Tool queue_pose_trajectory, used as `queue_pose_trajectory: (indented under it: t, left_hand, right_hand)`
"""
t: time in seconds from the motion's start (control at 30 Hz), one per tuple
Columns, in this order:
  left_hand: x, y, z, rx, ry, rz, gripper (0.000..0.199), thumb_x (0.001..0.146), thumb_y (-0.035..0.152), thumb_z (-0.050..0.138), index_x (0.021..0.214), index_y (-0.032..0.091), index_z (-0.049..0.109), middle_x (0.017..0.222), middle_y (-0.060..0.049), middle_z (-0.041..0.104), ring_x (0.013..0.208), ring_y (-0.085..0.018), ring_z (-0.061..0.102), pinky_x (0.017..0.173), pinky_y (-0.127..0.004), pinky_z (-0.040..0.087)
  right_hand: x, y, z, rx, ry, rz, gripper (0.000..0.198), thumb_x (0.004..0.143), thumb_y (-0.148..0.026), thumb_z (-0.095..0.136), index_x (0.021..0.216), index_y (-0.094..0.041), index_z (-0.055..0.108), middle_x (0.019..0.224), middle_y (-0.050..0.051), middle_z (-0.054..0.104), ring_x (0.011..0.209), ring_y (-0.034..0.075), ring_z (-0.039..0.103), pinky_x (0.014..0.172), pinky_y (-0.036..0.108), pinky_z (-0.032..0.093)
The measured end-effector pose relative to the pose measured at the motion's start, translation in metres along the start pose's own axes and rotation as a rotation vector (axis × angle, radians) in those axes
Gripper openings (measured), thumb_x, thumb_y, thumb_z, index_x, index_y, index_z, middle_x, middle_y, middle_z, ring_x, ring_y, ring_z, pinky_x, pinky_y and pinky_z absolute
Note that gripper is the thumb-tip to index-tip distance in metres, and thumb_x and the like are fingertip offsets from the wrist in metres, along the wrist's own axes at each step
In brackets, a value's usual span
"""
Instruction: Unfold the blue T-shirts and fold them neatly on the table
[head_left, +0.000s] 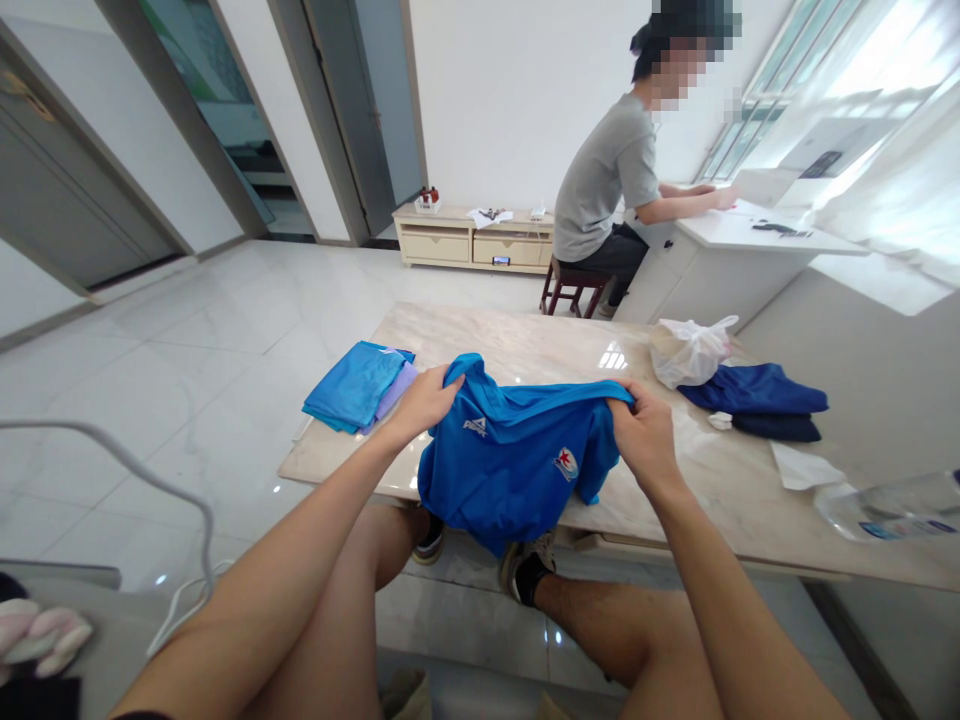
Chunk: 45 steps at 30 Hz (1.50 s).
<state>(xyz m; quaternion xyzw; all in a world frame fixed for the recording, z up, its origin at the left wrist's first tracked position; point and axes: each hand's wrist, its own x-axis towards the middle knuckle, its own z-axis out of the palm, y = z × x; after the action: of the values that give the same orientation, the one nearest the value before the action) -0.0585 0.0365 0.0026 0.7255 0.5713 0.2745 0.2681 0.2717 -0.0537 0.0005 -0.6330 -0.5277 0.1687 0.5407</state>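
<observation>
A blue sports shirt [506, 475] with a white logo and a round red-and-white badge hangs between my hands. My left hand [429, 405] grips its upper left edge, fingers closed on the cloth. On the other side, my right hand [643, 430] pinches the upper right edge. The cloth sags in folds between them, and its lower part drapes over the near edge of the marble-topped table [480, 335]. Left of the shirt lies a folded stack of blue clothes [352, 385] with a lilac piece at its side.
Dark navy clothes [757, 395] and a white plastic bag [691, 350] sit on the table's right part. Nearer are a paper sheet [806, 467] and a clear plastic bottle [892, 508]. Beyond the table, another person [604, 180] sits on a stool at a white desk [757, 232].
</observation>
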Motion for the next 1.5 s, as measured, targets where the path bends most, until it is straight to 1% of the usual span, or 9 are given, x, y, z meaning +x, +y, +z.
queue_pose_trajectory:
  t: [0.3, 0.47, 0.63, 0.73, 0.83, 0.97, 1.17, 1.37, 1.5]
  left_hand:
    - [-0.001, -0.011, -0.002, -0.08, -0.023, 0.069, 0.04, 0.101, 0.049, 0.061, 0.114, 0.018, 0.083, 0.115, -0.011, 0.086, 0.111, -0.034, 0.079, 0.098, -0.038, 0.06]
    - [-0.023, -0.026, -0.009, 0.007, -0.149, 0.005, 0.042, 0.094, 0.057, 0.07, 0.074, 0.021, 0.073, 0.077, -0.007, 0.077, 0.086, -0.031, 0.076, 0.079, -0.034, 0.057]
    - [-0.071, -0.047, -0.059, 0.164, -0.173, -0.031, 0.058, 0.07, 0.061, 0.092, 0.053, 0.028, 0.048, 0.05, 0.002, 0.045, 0.065, -0.024, 0.062, 0.065, -0.031, 0.047]
    - [-0.108, -0.052, -0.105, 0.116, -0.21, -0.012, 0.05, 0.066, 0.056, 0.092, 0.051, 0.027, 0.054, 0.048, 0.004, 0.045, 0.062, -0.021, 0.06, 0.064, -0.029, 0.048]
    - [-0.148, -0.044, -0.141, 0.049, -0.039, 0.076, 0.025, 0.076, 0.049, 0.077, 0.07, 0.024, 0.077, 0.064, 0.0, 0.071, 0.077, -0.025, 0.07, 0.073, -0.029, 0.055]
    - [-0.197, -0.034, -0.161, 0.014, 0.324, 0.13, 0.033, 0.081, 0.033, 0.061, 0.1, 0.023, 0.087, 0.099, -0.005, 0.086, 0.096, -0.026, 0.076, 0.09, -0.03, 0.058]
    - [-0.25, -0.031, -0.13, -0.03, 0.495, 0.095, 0.022, 0.09, 0.029, 0.057, 0.095, 0.021, 0.076, 0.102, -0.007, 0.079, 0.097, -0.024, 0.071, 0.093, -0.032, 0.057]
    - [-0.275, 0.004, -0.048, -0.191, 0.215, 0.09, 0.023, 0.099, 0.025, 0.047, 0.096, 0.024, 0.07, 0.09, -0.004, 0.077, 0.089, -0.024, 0.072, 0.087, -0.033, 0.055]
    - [-0.267, 0.022, -0.029, -0.189, 0.165, 0.089, 0.029, 0.103, 0.024, 0.047, 0.106, 0.024, 0.076, 0.103, -0.008, 0.083, 0.104, -0.028, 0.077, 0.099, -0.038, 0.056]
  right_hand:
    - [0.007, 0.034, 0.011, -0.043, 0.062, 0.023, 0.036, 0.09, -0.054, 0.058, 0.084, -0.022, 0.072, 0.076, 0.003, 0.07, 0.077, 0.023, 0.06, 0.077, 0.035, 0.05]
    - [-0.015, 0.035, 0.023, -0.179, -0.028, 0.149, 0.036, 0.09, -0.049, 0.05, 0.062, -0.027, 0.049, 0.065, 0.004, 0.062, 0.072, 0.023, 0.052, 0.073, 0.036, 0.042]
    - [-0.031, 0.001, -0.031, -0.353, -0.249, -0.12, 0.028, 0.09, -0.044, 0.052, 0.069, -0.026, 0.058, 0.073, 0.007, 0.069, 0.074, 0.026, 0.057, 0.076, 0.036, 0.04]
    - [-0.04, -0.033, -0.074, -0.438, -0.329, -0.267, 0.028, 0.092, -0.045, 0.054, 0.075, -0.026, 0.065, 0.072, 0.007, 0.07, 0.071, 0.025, 0.058, 0.072, 0.035, 0.037]
    - [-0.061, -0.066, -0.101, -0.511, -0.263, -0.333, 0.025, 0.092, -0.044, 0.057, 0.076, -0.026, 0.066, 0.069, 0.007, 0.068, 0.068, 0.026, 0.056, 0.069, 0.035, 0.034]
    - [-0.103, -0.092, -0.108, -0.47, -0.194, -0.375, 0.036, 0.098, -0.051, 0.053, 0.072, -0.027, 0.06, 0.068, 0.008, 0.065, 0.067, 0.025, 0.055, 0.07, 0.035, 0.035]
    - [-0.167, -0.09, -0.087, -0.299, -0.193, -0.25, 0.056, 0.1, -0.072, 0.052, 0.067, -0.026, 0.054, 0.06, 0.002, 0.058, 0.062, 0.021, 0.048, 0.067, 0.035, 0.037]
    - [-0.21, -0.086, -0.046, -0.224, -0.221, -0.163, 0.05, 0.099, -0.064, 0.047, 0.067, -0.026, 0.054, 0.063, 0.003, 0.063, 0.064, 0.022, 0.052, 0.065, 0.034, 0.038]
    - [-0.199, -0.098, -0.036, -0.252, -0.205, -0.176, 0.044, 0.101, -0.058, 0.048, 0.071, -0.027, 0.056, 0.068, 0.004, 0.067, 0.069, 0.024, 0.057, 0.068, 0.035, 0.039]
